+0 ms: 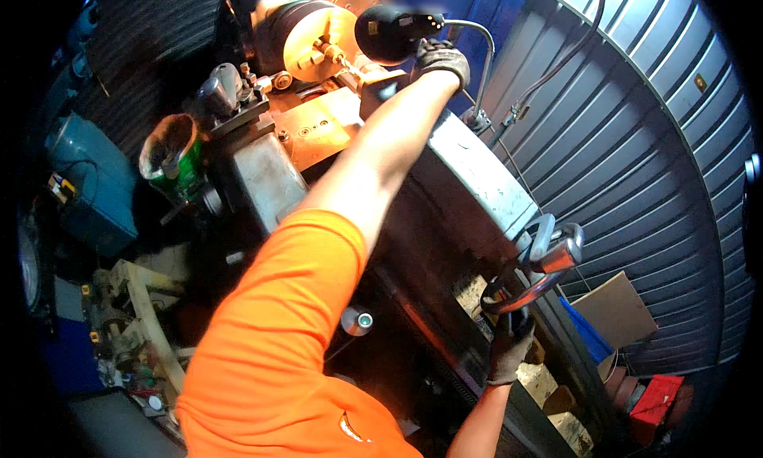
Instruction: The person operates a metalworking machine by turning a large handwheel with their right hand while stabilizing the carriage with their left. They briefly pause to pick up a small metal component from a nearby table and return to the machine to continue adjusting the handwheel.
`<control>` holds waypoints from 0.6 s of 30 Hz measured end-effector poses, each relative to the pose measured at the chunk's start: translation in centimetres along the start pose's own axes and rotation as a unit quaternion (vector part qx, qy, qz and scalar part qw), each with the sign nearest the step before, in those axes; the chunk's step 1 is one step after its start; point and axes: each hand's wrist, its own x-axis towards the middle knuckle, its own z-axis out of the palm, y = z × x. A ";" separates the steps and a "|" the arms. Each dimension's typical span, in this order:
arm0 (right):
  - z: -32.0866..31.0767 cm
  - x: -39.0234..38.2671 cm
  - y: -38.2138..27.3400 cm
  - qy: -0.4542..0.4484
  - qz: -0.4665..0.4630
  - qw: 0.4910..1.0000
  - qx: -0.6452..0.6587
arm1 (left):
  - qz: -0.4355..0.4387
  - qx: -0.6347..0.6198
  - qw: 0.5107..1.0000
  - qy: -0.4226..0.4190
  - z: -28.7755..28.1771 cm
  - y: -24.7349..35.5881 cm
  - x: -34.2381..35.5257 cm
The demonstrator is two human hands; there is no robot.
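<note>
My left hand (442, 60), in a dark grey glove, reaches far forward beside the black lamp head (385, 35). Its fingers are curled, but what they grip is hidden. Left of it, a round lathe chuck (306, 48) glows under warm light, and a slim metal piece (342, 60) sticks out from its middle. My right hand (511, 348), also gloved, is low on the right, closed round the dark handle of a shiny metal handwheel (528, 293). This wheel sits at the near end of the light grey tailstock body (485, 176).
A tool post (238, 100) and a flat carriage plate (314, 128) lie left of my arm. Further left stand a dirty green bucket (179, 160) and a teal box (95, 184). Corrugated metal wall (628, 132) rises right, with a brown board (616, 311) and a red box (656, 406) below.
</note>
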 end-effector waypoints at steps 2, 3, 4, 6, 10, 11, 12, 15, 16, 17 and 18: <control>-1.0 -0.4 0.1 -0.005 0.025 0.999 0.028 | -0.042 -0.076 0.996 0.021 0.7 1.8 -0.3; -1.5 -0.5 0.2 -0.007 0.038 0.998 0.043 | -0.066 -0.090 0.994 0.010 0.7 2.9 -0.2; -1.7 -0.4 0.4 -0.009 0.033 0.999 0.024 | -0.072 -0.084 0.993 0.040 0.9 3.2 0.3; -1.8 -0.2 0.4 -0.013 0.023 1.000 -0.013 | -0.033 -0.089 0.995 0.035 0.9 2.4 1.3; -1.7 0.4 -0.1 -0.052 0.078 0.996 0.014 | 0.105 -0.034 0.994 -0.028 0.8 3.5 -1.1; -1.7 0.6 -0.4 -0.046 0.042 0.998 -0.002 | 0.136 -0.040 0.990 -0.015 0.9 3.9 -1.9; -1.7 1.0 -1.0 -0.040 0.006 0.999 -0.019 | 0.166 -0.047 0.985 -0.002 1.1 4.1 -2.6; -2.1 1.5 -0.9 -0.008 -0.049 0.997 -0.053 | 0.197 -0.072 0.977 0.046 2.0 3.1 -2.9; -2.5 2.1 -0.6 0.010 -0.060 0.996 -0.065 | 0.178 -0.072 0.981 0.006 0.9 3.6 -3.2; -3.4 2.6 -0.1 0.009 -0.059 0.991 -0.116 | 0.150 -0.083 0.985 -0.001 0.6 4.1 -2.9; -3.6 3.2 0.4 0.015 -0.060 0.991 -0.115 | 0.122 -0.093 0.988 -0.007 0.3 4.4 -2.6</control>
